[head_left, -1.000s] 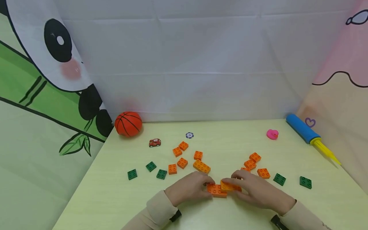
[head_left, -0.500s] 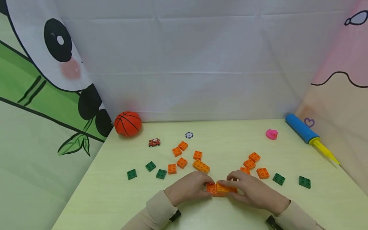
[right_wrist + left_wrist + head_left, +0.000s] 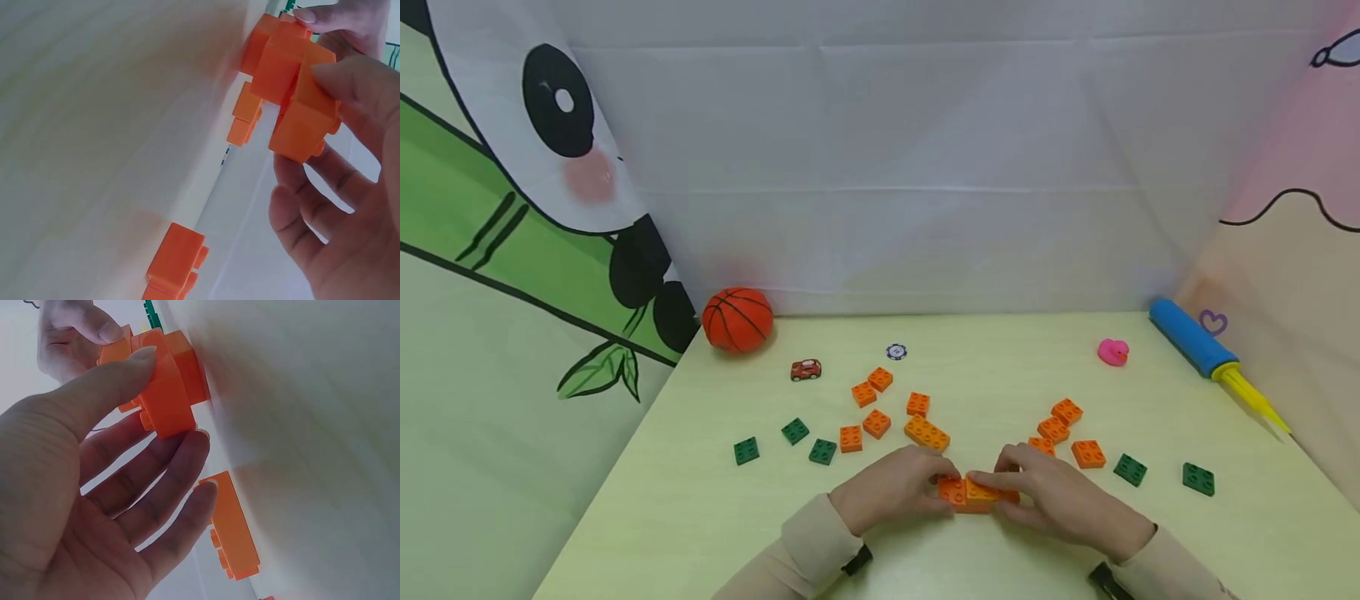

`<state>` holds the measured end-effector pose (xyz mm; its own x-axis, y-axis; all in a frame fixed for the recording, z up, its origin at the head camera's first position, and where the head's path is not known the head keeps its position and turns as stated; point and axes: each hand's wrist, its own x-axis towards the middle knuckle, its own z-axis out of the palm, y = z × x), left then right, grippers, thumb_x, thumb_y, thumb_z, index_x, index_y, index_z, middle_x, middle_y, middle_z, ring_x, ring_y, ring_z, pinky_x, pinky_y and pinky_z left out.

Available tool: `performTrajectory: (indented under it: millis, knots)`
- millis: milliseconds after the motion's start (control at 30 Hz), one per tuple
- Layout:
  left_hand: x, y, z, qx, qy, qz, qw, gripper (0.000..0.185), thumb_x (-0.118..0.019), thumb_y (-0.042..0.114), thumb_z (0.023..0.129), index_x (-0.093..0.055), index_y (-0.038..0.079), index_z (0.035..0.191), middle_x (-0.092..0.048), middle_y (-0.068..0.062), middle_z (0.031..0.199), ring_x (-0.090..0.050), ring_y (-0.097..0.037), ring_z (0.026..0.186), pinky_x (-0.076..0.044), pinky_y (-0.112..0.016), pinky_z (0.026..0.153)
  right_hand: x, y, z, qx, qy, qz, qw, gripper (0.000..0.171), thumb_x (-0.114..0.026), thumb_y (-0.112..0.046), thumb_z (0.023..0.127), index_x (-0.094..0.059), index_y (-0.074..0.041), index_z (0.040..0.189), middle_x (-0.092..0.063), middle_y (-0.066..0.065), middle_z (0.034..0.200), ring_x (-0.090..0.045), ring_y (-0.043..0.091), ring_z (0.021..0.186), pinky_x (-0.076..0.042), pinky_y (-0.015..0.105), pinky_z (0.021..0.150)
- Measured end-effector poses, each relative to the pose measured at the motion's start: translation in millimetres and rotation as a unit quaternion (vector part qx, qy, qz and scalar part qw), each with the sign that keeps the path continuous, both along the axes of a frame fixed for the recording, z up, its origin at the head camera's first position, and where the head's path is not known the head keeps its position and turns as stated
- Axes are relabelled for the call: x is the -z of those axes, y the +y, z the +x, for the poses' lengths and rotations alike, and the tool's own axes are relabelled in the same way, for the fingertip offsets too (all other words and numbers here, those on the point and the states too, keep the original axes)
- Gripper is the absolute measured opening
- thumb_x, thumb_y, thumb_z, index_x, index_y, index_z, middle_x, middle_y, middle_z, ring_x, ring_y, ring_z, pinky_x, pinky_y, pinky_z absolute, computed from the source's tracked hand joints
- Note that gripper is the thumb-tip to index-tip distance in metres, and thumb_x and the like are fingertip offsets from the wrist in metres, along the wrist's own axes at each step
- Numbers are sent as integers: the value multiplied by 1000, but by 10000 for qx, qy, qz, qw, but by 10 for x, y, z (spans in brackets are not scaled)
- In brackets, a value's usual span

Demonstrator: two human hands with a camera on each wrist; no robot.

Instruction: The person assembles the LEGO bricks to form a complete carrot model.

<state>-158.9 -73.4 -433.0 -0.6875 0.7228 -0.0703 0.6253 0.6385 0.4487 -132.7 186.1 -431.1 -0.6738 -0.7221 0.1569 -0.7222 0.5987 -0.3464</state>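
Observation:
Two orange bricks [image 3: 973, 493] lie one on the other on the pale green table [image 3: 700, 517], near its front edge. My left hand [image 3: 934, 482] pinches the lower brick [image 3: 165, 400] between thumb and fingers [image 3: 187, 447]. From the other side my right hand [image 3: 1003, 481] grips the upper brick [image 3: 294, 87], thumb on top and fingers [image 3: 294, 194] curled beneath. In both wrist views the pair sits just off the table surface. A long orange brick [image 3: 234, 534] lies right beside my left hand.
Loose orange bricks [image 3: 876, 423] and green bricks [image 3: 794, 431] lie to the left. More orange bricks [image 3: 1087, 453] and green bricks [image 3: 1198, 478] lie to the right. Behind them are a basketball [image 3: 737, 319], toy car [image 3: 805, 370], chip [image 3: 896, 352], pink duck [image 3: 1112, 352] and blue pump [image 3: 1195, 342]. Cloth walls close three sides.
My right hand has slid its orange brick leftward, so it now sits over the brick in my left hand. The left hand has barely moved.

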Motion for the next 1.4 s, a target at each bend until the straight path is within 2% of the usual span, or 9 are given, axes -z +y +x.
performTrajectory:
  millis: [133,233,367,500,800,933,1067,1200,1400]
  knots:
    - [-71,-23,-28,-254,-110,-54,9996,38,-72,45,89,-73,20,117,-68,14,105,-59,-3,88,-51,-22,82,20,19,2,199,-57,149,9997,44,-73,-28,91,-63,-37,134,-58,-11,107,-50,3,85,-50,20,72]
    - [-141,-74,-62,-595,94,-25,9982,41,-63,52,93,-72,20,119,-67,11,117,-61,-9,104,-52,-29,92,17,23,-3,275,-94,274,9992,44,-72,-30,92,-63,-39,134,-60,-10,109,-52,4,88,-52,22,74]
    - [-141,-118,-134,-733,630,-98,9953,33,-62,42,98,-71,20,121,-63,6,124,-57,-14,114,-50,-32,98,-3,27,-13,210,-133,337,9991,44,-72,-29,92,-63,-39,134,-60,-9,109,-51,4,87,-51,22,74]
    - [-65,-123,-225,-597,795,-382,9943,31,-68,35,95,-71,20,123,-63,6,126,-55,-16,118,-46,-33,104,-9,18,-6,133,-180,316,9993,43,-70,-29,93,-63,-38,134,-60,-10,109,-51,4,88,-51,22,75]
    - [5,-95,-319,-461,1227,-896,9873,34,-75,24,90,-71,19,123,-63,5,115,-51,-15,104,-48,-28,92,-5,-4,8,153,-190,211,9995,44,-70,-28,93,-62,-37,135,-59,-11,108,-50,4,90,-51,23,76]
    - [11,-92,-311,-526,1327,-1103,9836,29,-77,28,89,-73,20,117,-57,4,109,-48,-14,101,-48,-26,88,-9,-7,8,217,-182,238,9993,42,-70,-30,93,-63,-38,134,-59,-11,108,-50,4,90,-51,23,76]
    - [12,-117,-268,-654,1264,-1035,9844,30,-76,33,89,-71,20,115,-59,5,117,-50,-15,109,-48,-30,96,-6,-10,9,214,-216,257,9992,43,-70,-30,93,-62,-38,135,-59,-11,108,-50,4,89,-50,23,75]
    - [-59,-166,-188,-781,863,-718,9906,34,-74,35,91,-68,20,120,-64,7,121,-55,-15,115,-47,-35,102,-1,-6,11,218,-209,248,9992,44,-69,-29,94,-61,-38,136,-59,-11,109,-50,4,90,-51,23,76]
    - [-139,-262,-4,-797,362,-127,9961,38,-72,41,91,-67,23,124,-61,11,116,-57,-8,101,-51,-28,94,-1,-15,12,199,-107,203,9995,43,-70,-30,93,-62,-38,134,-59,-12,108,-50,4,89,-51,22,75]
